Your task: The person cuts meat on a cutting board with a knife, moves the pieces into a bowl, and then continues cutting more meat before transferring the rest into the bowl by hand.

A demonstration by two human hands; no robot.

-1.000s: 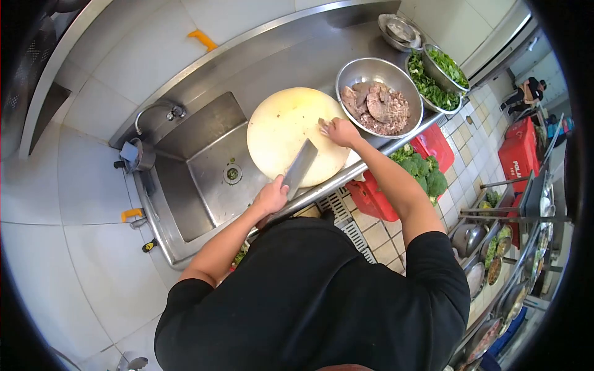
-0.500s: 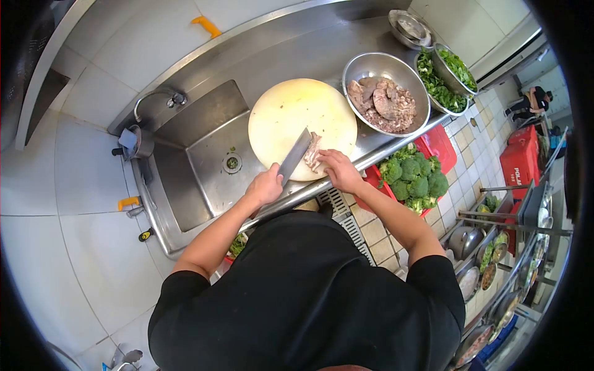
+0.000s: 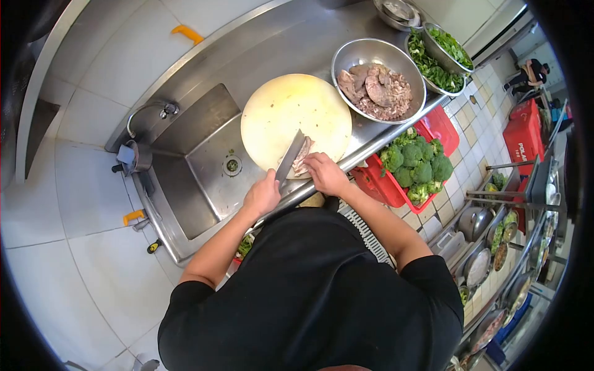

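Observation:
A round, pale cutting board (image 3: pixel 294 105) lies on the steel counter, partly over the sink edge. My left hand (image 3: pixel 262 195) is closed round the handle of a cleaver (image 3: pixel 289 157), whose blade stands on the board along the left side of a strip of meat (image 3: pixel 302 157). At the meat's right side, my right hand (image 3: pixel 327 174) has its fingers bent and pressed together on it, close to the blade. A steel bowl (image 3: pixel 341 59) with chopped meat and larger pieces stands right of the board.
The sink basin (image 3: pixel 204 179) and faucet (image 3: pixel 162 111) are at the left. Leafy greens (image 3: pixel 442 73) fill bowls at the upper right. Broccoli (image 3: pixel 417 162) sits in a red crate (image 3: pixel 378 184) below the counter edge. Shelves with bowls line the right; another person (image 3: pixel 528 74) is farther back.
My right hand has come from the board's right side, beside the bowl, to the meat near the front edge. The meat strip now lies against the cleaver, which has shifted slightly left.

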